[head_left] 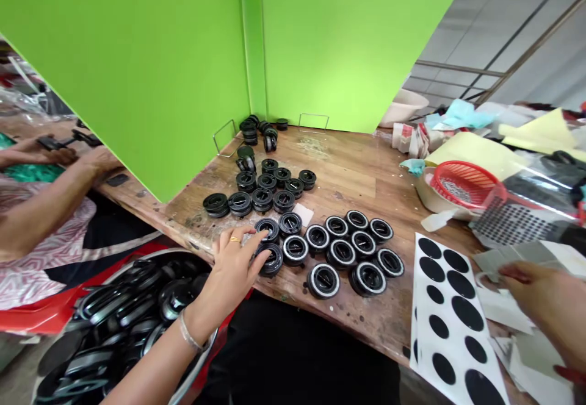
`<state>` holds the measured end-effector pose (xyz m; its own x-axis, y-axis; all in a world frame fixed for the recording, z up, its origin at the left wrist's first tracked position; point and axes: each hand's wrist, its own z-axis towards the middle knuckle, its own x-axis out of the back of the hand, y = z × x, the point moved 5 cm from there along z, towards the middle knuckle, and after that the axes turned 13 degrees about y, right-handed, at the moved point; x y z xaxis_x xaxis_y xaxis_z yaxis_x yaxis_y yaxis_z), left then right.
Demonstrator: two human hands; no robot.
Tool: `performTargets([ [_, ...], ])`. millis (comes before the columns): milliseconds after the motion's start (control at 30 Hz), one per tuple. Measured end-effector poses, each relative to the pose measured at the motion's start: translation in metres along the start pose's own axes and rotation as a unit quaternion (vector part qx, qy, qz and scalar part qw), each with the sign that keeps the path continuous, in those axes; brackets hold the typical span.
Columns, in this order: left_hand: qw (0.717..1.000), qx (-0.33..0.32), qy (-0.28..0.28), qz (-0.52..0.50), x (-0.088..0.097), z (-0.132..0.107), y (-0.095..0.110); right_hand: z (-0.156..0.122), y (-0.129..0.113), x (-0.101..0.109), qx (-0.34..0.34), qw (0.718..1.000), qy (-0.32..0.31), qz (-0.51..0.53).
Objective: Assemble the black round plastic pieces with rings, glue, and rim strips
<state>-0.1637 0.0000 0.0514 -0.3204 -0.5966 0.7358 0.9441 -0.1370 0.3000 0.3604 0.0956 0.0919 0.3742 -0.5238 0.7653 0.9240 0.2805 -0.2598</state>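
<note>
My left hand (235,258) reaches over the table edge with its fingers apart. Its fingertips rest at a black round part (273,261) and the one just behind it, at the near end of a cluster. To the right stand several similar round parts with a white ring on top (323,280); the ones further back (262,199) are all black. At the far right, my right hand (544,301) is blurred, its fingers closed above pale paper pieces. A pale curved strip (484,281) shows at its fingertips; whether it is held is unclear.
A white sheet of black circles (437,298) overhangs the table's front edge. Behind it stand a red basket (489,182) and scattered papers. Green panels (320,45) close off the back and left. Black headphone-like pieces (132,307) fill a tub below left. A co-worker's arms (55,191) show beyond the panel.
</note>
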Motion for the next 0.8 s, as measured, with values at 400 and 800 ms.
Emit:
performTargets([
  [400,0.997,0.045,-0.062,0.017,-0.017,0.023,0.008,0.027,-0.313,-0.136,0.28,0.91,-0.006,0.305],
  [800,0.994,0.009,-0.081,0.07,-0.027,0.032,0.017,0.031,-0.322,-0.175,0.316,0.896,-0.182,0.255],
])
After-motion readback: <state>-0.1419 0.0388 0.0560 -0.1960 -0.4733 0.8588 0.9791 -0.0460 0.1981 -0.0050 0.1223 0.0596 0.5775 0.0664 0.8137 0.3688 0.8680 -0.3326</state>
